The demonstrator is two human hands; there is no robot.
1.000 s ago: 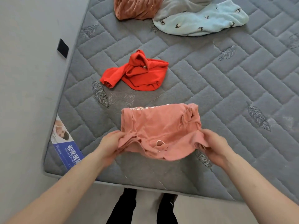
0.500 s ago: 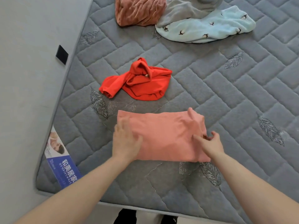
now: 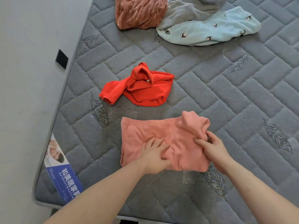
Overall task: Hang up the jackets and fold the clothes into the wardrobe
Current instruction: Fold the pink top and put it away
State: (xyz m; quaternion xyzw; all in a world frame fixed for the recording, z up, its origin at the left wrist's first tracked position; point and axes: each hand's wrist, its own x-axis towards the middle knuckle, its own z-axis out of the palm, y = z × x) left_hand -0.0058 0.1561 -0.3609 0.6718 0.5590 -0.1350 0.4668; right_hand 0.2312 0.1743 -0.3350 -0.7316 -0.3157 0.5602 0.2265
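Observation:
A salmon-pink garment (image 3: 176,136) lies folded into a rough rectangle on the grey quilted mattress (image 3: 226,101), near its front edge. My left hand (image 3: 154,153) presses flat on the middle of the garment, fingers spread. My right hand (image 3: 210,147) pinches the bunched cloth at the garment's right edge between thumb and fingers. Beyond it lies a crumpled red garment (image 3: 142,87). At the far edge sit a rust-brown velvet garment (image 3: 139,12), a grey one (image 3: 191,12) and a pale blue one with small bird prints (image 3: 208,29).
The mattress's left edge runs along a light grey floor (image 3: 24,78). A blue-and-white label (image 3: 61,172) sits at the front left corner. A small black tag (image 3: 61,59) hangs on the mattress's left side. Bare quilted surface stretches to the right of the clothes.
The pink garment went from held up at its near edge to lying folded flat. My left hand slid from its left end to its middle; my right hand now pinches the right edge.

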